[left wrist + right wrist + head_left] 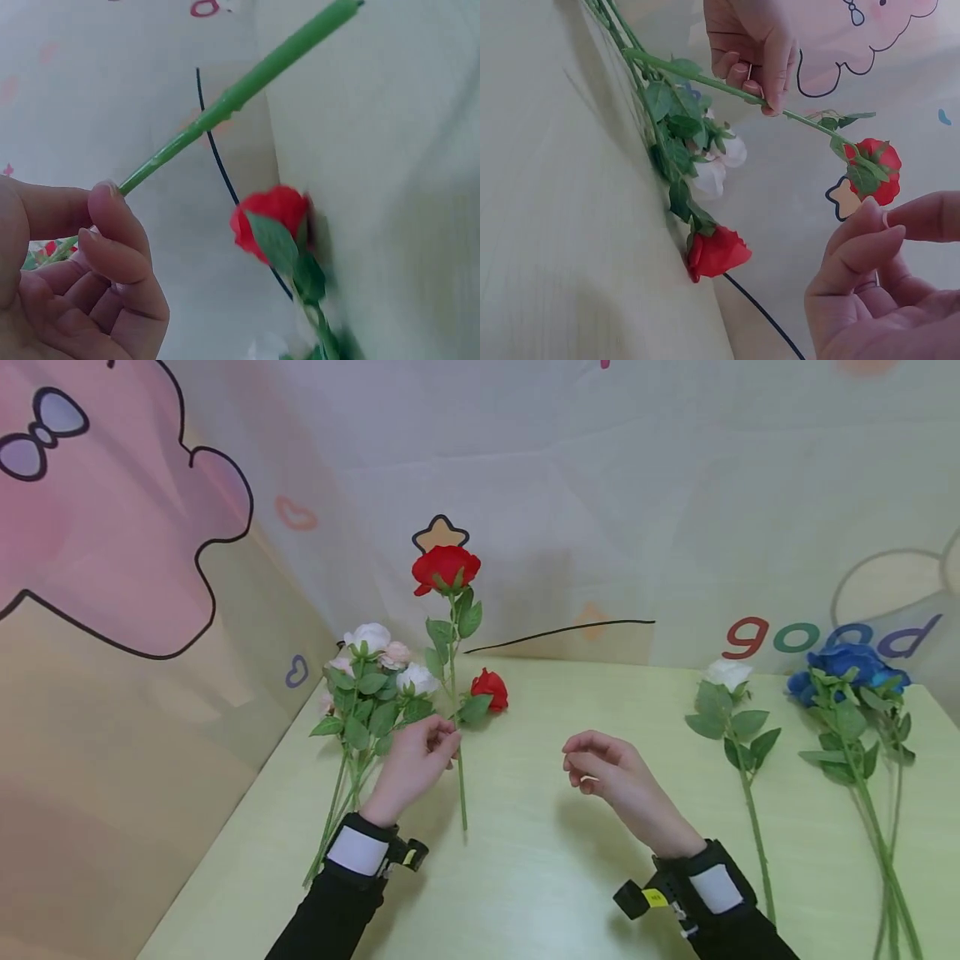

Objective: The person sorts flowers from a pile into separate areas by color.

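Observation:
My left hand pinches the green stem of a red rose between thumb and fingers. The rose is held upright, its bloom high and the bare stem end hanging below the hand; in the left wrist view that stem slants past the fingertips. Beside it, a second red rose lies on the table, next to a bunch of white and pale pink roses partly behind my left hand. My right hand hovers over the middle of the table with loosely bent fingers and nothing in them.
On the right of the pale table lie a single white rose and several blue roses, stems toward me. A printed cloth hangs along the back edge, and another printed surface borders the left.

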Available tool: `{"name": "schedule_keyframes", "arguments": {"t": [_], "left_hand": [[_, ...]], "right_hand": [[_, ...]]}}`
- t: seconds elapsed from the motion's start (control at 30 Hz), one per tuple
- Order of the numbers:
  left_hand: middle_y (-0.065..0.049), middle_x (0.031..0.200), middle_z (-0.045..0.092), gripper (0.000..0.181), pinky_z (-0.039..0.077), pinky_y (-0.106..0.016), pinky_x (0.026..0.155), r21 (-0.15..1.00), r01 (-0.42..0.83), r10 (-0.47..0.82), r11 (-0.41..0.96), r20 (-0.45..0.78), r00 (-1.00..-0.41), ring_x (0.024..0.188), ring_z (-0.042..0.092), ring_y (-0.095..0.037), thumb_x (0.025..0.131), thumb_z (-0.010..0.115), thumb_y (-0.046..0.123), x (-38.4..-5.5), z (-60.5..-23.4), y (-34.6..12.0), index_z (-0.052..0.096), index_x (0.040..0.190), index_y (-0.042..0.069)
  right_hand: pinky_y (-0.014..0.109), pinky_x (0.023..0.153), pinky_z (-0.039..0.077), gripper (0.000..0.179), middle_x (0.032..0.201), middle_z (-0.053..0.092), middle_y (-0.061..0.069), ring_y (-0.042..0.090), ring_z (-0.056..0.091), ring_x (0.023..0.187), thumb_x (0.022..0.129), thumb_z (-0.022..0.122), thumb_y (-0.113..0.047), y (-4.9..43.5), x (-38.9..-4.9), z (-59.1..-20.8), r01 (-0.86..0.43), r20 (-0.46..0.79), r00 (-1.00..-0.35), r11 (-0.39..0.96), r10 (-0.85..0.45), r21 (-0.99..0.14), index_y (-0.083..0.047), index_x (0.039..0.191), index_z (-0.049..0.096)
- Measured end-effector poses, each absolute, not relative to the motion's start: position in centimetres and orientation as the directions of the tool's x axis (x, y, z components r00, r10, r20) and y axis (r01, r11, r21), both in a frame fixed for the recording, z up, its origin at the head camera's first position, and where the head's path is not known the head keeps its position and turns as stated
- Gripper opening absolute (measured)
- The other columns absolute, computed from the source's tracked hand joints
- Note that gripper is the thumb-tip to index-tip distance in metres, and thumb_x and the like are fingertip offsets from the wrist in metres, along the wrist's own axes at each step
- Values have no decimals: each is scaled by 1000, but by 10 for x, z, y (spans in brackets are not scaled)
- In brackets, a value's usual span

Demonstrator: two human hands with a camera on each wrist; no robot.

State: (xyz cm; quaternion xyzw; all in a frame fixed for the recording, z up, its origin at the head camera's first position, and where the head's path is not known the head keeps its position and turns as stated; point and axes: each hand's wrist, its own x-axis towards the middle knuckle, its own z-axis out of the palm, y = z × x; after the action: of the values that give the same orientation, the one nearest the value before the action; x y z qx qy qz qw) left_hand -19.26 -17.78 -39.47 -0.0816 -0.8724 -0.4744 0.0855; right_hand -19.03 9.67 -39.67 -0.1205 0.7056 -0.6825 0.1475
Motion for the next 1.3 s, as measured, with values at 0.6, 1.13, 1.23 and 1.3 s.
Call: {"name": "schedule_keyframes", "arguments": {"t": [0.6,1.13,1.23,1.3], "left_hand": [[-3,70,64,16,46,-26,55,875,255,212,411,181,-960,61,61,-16,94,58,21,-196,-397,-90,65,88,7],[-1,63,61,15,51,-21,52,933,156,269,325,68,-961,52,60,-9,91,63,17,-193,-403,-34,66,85,3],[0,60,61,18,50,-21,51,922,132,298,364,19,-954,51,60,-9,91,63,17,-192,-408,-31,67,85,1],[1,59,61,20,49,-20,52,916,110,311,385,-17,-950,51,60,-9,90,64,18,-191,-412,-28,68,85,-1]], "right_hand": [[27,69,50,31,96,57,16,21,56,79,98,53,-23,155,-188,-395,-75,4,-945,203,-328,-976,4,113,52],[31,72,51,33,100,61,13,19,60,84,99,49,-27,199,-192,-384,-120,15,-971,435,-237,-893,1,118,52],[31,72,51,34,99,61,12,20,60,84,99,49,-27,200,-193,-384,-111,7,-972,432,-236,-895,1,118,52],[32,72,51,33,99,62,11,20,60,83,99,49,-26,201,-193,-385,-108,4,-972,429,-235,-897,1,118,52]]}}
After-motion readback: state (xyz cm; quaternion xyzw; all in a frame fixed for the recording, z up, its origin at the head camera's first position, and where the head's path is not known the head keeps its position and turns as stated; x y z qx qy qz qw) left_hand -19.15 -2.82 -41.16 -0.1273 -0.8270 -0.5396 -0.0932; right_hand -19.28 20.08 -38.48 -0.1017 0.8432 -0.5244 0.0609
